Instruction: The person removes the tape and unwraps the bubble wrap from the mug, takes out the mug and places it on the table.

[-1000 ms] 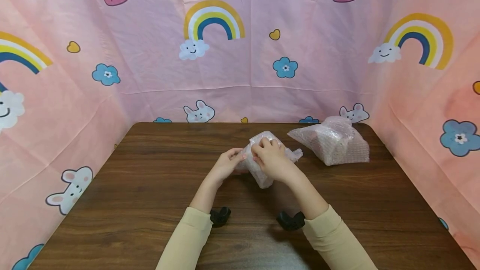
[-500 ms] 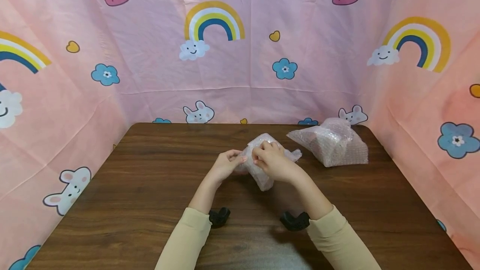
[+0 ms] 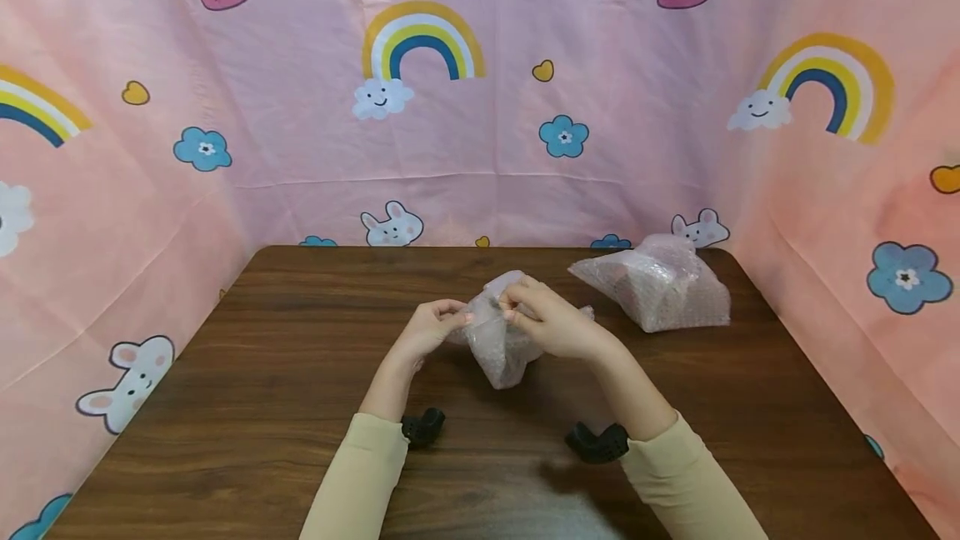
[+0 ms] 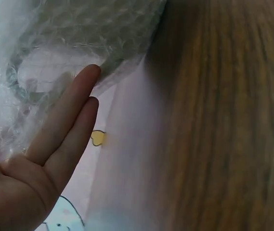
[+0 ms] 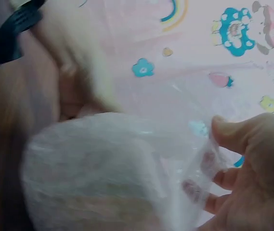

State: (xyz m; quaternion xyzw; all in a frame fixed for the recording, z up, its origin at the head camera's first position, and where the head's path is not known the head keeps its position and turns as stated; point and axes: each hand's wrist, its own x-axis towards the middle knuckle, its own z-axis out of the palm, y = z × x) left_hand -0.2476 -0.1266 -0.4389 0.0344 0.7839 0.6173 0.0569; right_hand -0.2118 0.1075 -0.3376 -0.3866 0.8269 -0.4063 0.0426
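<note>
A bundle of clear bubble wrap [image 3: 498, 352] sits between both hands near the middle of the table. My left hand [image 3: 433, 330] pinches its left side between thumb and fingers. Two fingers of that hand stretch along the wrap [image 4: 93, 29] in the left wrist view. My right hand [image 3: 551, 319] pinches a loose flap of the wrap on the upper right, and the sheet stretches taut from its fingertips in the right wrist view [image 5: 175, 168]. What lies inside the bundle is blurred by the plastic.
A second, larger bubble wrap bundle [image 3: 667, 286] lies at the back right of the brown wooden table [image 3: 262, 407]. Black wrist mounts [image 3: 597, 442] hang below both forearms. Pink patterned cloth [image 3: 480, 132] stands behind the table and at its sides.
My right hand has lifted a flap of the wrap, opening a fold in the bundle. The bundle and my left hand have shifted slightly left and nearer.
</note>
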